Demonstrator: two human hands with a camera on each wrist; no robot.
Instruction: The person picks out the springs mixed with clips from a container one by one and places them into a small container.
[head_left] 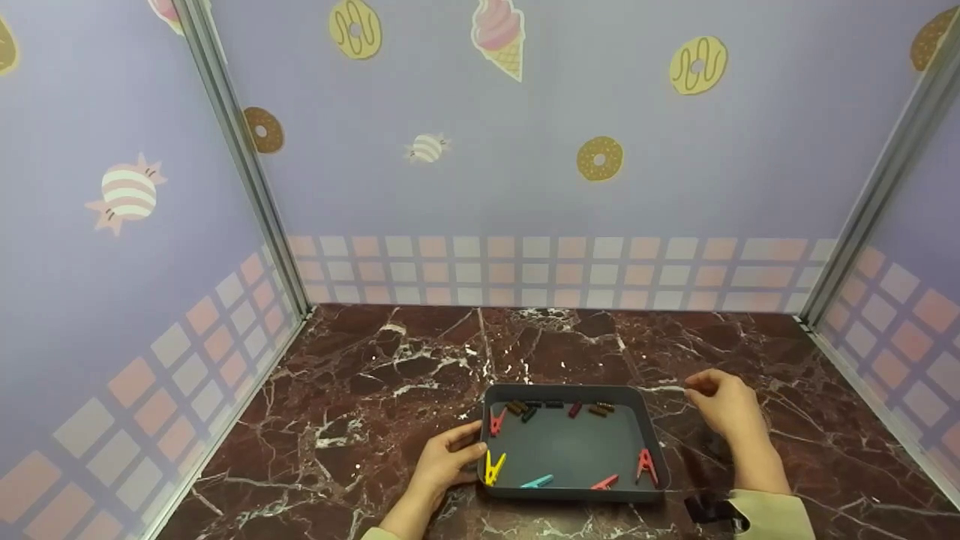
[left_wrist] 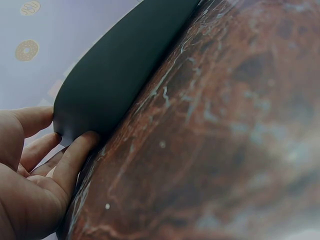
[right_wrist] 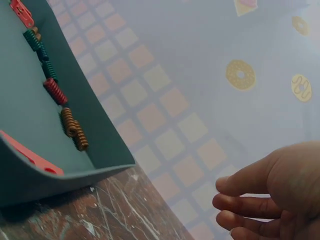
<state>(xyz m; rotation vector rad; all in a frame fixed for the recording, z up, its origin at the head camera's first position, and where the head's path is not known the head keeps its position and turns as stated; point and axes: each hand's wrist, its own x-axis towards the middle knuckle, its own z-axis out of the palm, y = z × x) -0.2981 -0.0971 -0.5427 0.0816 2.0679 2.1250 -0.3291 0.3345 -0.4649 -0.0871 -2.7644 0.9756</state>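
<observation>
A dark grey tray (head_left: 570,493) lies on the marbled table. My left hand (head_left: 442,465) holds its left side, with thumb and fingers at the rim and outer wall (left_wrist: 107,75). Off the tray's right back corner, my right hand (head_left: 724,405) hovers, fingers loosely bent, with nothing visible in them (right_wrist: 265,200). Along the tray's back wall lie several small coiled springs, among them a red one (right_wrist: 55,91) and brown ones (right_wrist: 75,130). Small plastic clips rest around the other sides: a yellow one (head_left: 493,470), a blue one (head_left: 538,481) and red ones (head_left: 646,466).
The dark red table (head_left: 360,390) ends at a pale purple wall (head_left: 480,195) printed with sweets and checks. Metal posts (head_left: 247,157) stand at the corners. A black strap (head_left: 712,510) shows beside my right sleeve.
</observation>
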